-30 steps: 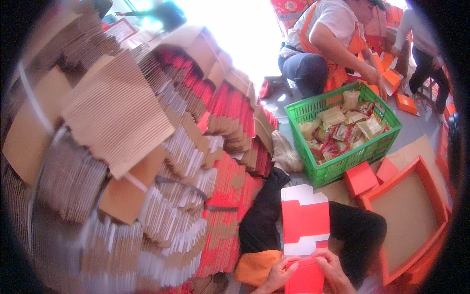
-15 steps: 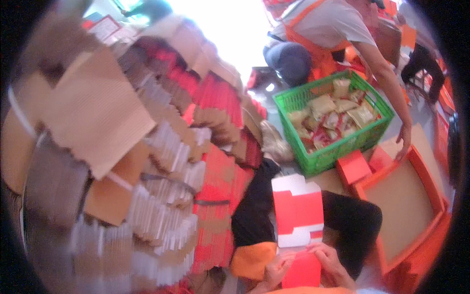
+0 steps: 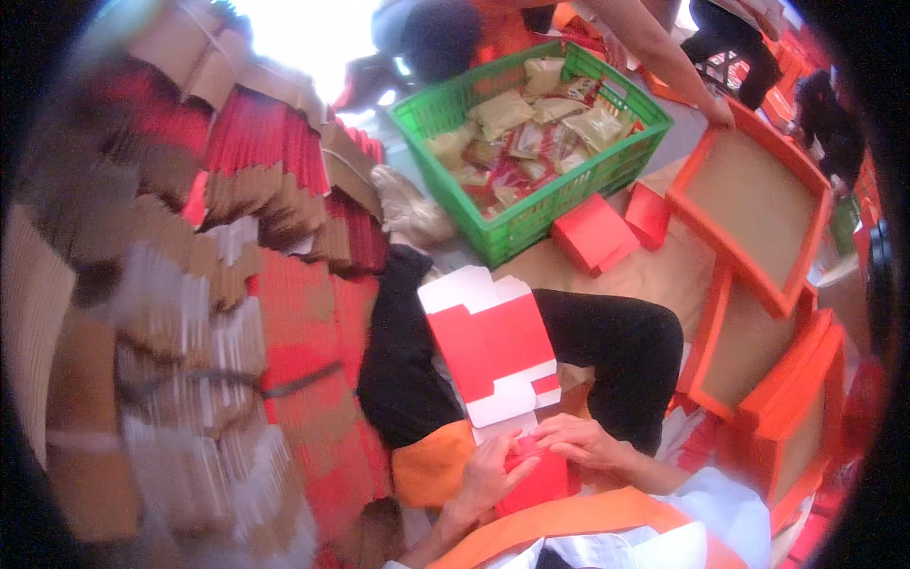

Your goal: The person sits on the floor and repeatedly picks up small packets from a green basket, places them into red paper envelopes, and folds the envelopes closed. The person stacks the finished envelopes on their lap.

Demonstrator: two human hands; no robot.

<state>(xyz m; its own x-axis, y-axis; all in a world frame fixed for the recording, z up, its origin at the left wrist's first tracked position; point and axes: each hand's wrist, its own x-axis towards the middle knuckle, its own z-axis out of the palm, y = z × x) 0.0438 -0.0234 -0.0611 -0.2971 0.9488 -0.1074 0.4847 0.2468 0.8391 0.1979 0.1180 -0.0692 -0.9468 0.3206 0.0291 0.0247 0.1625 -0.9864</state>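
My two bare hands work low down, on my side of the green plastic crate (image 3: 559,199). My left hand (image 3: 491,474) is grasping the near red end of an unfolded red-and-white carton blank (image 3: 498,337) between thumb and fingers. My right hand (image 3: 580,442) lies across that same end with its fingers stretched toward the left fingertips; I cannot tell whether it grips or only presses. The blank slopes away over my lap toward the crate, its white tabs at the far end, well apart from the crate. An orange apron (image 3: 578,520) crosses my body, and my bent leg in black trousers (image 3: 621,327) lies between blank and crate. Left of the crate rise tall stacks of flattened cartons (image 3: 308,313), brown, white and red at their edges, bound with a dark strap (image 3: 301,381). A light-coloured shoe (image 3: 412,211) stands just beside the crate's left side. Near its right side sit two small red boxes (image 3: 648,216), and beyond them orange-rimmed trays (image 3: 754,194), some overlapping. Inside the crate lie pale and red-printed packets (image 3: 507,116). Behind it, a co-worker's arm (image 3: 649,43) reaches across to the nearest tray's rim.
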